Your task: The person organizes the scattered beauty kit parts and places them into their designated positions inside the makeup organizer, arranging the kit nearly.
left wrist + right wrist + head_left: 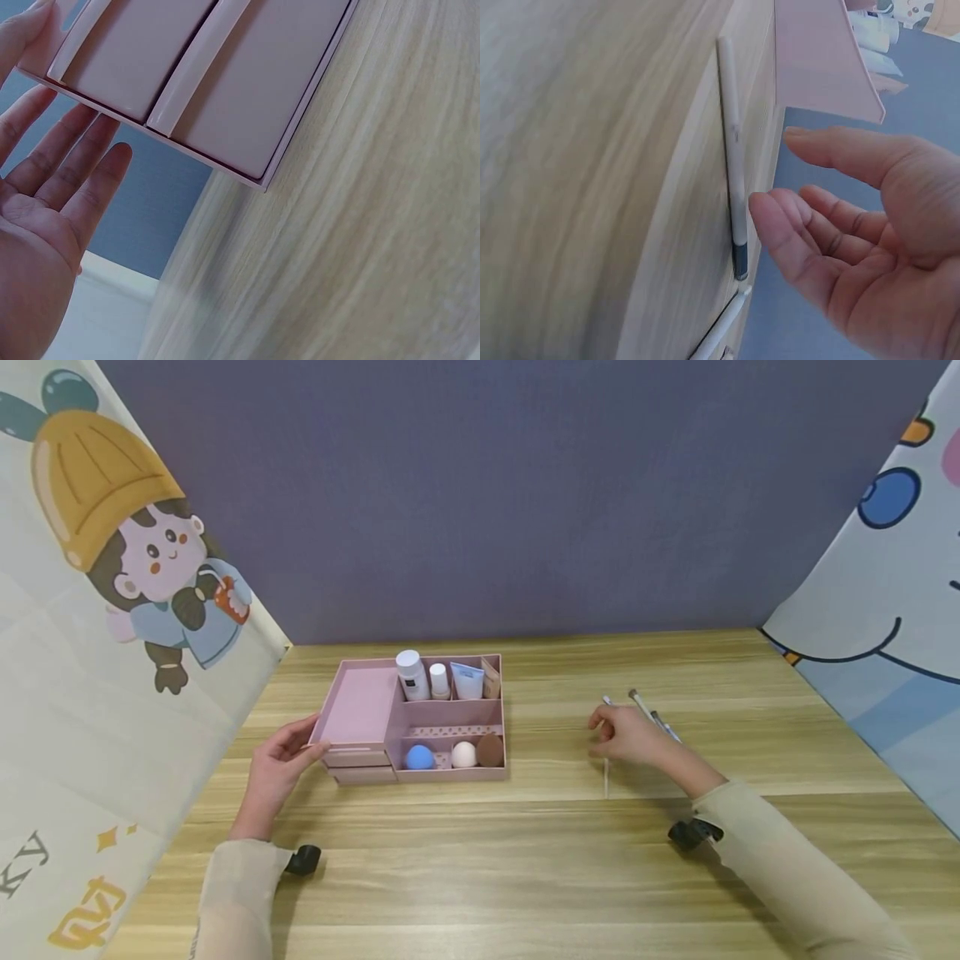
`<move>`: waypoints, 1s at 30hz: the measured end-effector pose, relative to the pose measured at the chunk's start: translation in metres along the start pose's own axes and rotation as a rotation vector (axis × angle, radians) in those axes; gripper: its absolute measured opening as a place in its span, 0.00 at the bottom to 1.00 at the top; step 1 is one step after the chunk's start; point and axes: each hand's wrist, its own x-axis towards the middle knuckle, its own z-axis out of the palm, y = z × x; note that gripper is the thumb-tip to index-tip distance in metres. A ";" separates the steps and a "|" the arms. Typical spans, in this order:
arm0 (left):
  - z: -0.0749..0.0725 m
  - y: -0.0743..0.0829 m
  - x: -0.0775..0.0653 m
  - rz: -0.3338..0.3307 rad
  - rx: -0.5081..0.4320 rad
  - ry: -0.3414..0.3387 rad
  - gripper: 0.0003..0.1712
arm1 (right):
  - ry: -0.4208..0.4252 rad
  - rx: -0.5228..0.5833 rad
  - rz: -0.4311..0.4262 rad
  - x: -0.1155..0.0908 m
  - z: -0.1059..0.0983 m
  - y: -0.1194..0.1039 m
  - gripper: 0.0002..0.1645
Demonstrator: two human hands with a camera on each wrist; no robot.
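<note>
Dark blue-grey fabric panel [525,502] fills the bkgd, w/ a printed white side panel on each flank: L one [45,677] has a cartoon figure in a yellow hat, R one [892,610] big black-outlined shapes & a blue oval. Below, a wood-grain table [465,868] runs wall to wall.

Pink makeup organizer [360,697] sits on the table, L of centre, upright. Its L part has a flat tray top over two stacked drawers [363,774]; its R part is split into cmpts.

Beige sleeves [795,868] cover both forearms, black wrist cams [303,860] near the cuffs. L hand [276,770] is at the organizer's near L corner: thumb on the front/top edge, other fingers fairly straight & a bit spread along the side wall. R hand [630,735] is well apart from the organizer, just over a slim makeup brush [735,150] lying on the table; thumb & index stand apart w/ a gap btwn, other fingers loosely bent. Can't tell if a fingertip touches the brush.

Back cmpt, L to R: white bottle [412,678], smaller white-capped bottle [439,683], pale blue tube [468,682], tan item (type unclear). Front cmpt: blue sponge [419,757], white sponge [464,755], brown sponge [490,751], all rounded. More brushes [640,702] lie R of the slim one, partly hidden by the R hand & forearm.
</note>
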 end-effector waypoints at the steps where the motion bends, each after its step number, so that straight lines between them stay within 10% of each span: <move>1: 0.000 0.000 0.000 0.002 0.002 0.000 0.23 | -0.002 -0.003 0.018 -0.001 -0.001 0.002 0.20; 18: 0.000 0.000 -0.001 0.015 -0.022 -0.008 0.23 | -0.099 0.061 0.297 -0.008 -0.007 0.016 0.13; 30: 0.000 -0.001 -0.001 0.013 -0.012 -0.003 0.22 | -0.117 0.016 0.245 -0.003 0.000 0.011 0.06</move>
